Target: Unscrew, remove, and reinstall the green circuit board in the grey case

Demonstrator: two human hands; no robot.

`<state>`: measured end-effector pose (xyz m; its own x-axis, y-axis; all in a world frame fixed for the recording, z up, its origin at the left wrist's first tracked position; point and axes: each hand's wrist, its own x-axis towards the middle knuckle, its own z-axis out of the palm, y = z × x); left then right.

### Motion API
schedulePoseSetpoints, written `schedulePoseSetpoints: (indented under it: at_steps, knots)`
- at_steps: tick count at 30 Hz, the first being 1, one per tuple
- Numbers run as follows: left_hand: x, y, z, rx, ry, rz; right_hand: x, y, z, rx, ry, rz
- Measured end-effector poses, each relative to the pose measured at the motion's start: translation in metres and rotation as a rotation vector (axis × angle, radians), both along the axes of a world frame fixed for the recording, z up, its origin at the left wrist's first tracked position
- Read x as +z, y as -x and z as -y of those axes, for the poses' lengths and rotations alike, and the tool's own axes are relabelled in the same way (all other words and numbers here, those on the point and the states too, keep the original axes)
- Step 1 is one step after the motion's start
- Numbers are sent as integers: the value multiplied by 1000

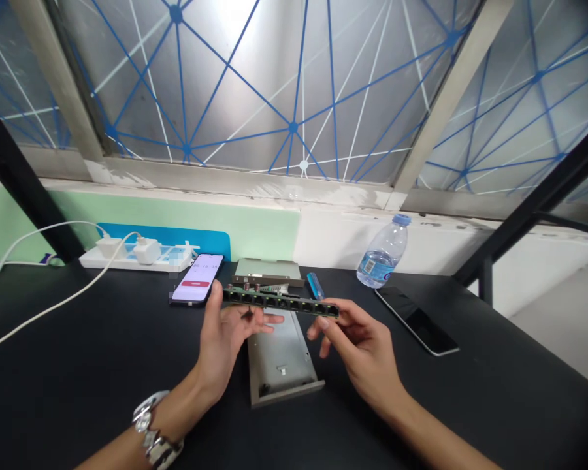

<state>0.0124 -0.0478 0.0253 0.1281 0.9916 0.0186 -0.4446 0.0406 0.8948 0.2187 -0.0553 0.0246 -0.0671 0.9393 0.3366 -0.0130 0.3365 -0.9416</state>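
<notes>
A long circuit board (281, 302) with a row of black network ports along its front edge is held up above the desk, roughly level. My left hand (220, 349) supports its left end, thumb at the edge and fingers underneath. My right hand (365, 343) pinches the right end between thumb and fingers. Below the board lies an open grey metal casing (284, 359), partly hidden by the board and my left fingers. Behind it rests another grey metal casing piece (269, 269). A small blue object (315, 286), perhaps a tool handle, lies just beyond the board's right half.
On the black desk (93, 365), a lit phone (196, 279) lies at the left near a white power strip (137, 256) with plugs and trailing white cables. To the right are a water bottle (385, 254) and a dark-screened phone (416, 321). Black frame bars slant at both sides.
</notes>
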Motion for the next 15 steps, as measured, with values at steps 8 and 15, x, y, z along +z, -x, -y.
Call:
schedulePoseSetpoints:
  at_steps: [8, 15]
  knots:
    - [-1, -6, 0, 35, -11, -71, -1, -1, -2, 10, 35, -64]
    - [-9, -8, 2, 24, -34, -241, -10, -5, -4, 179, 120, -242]
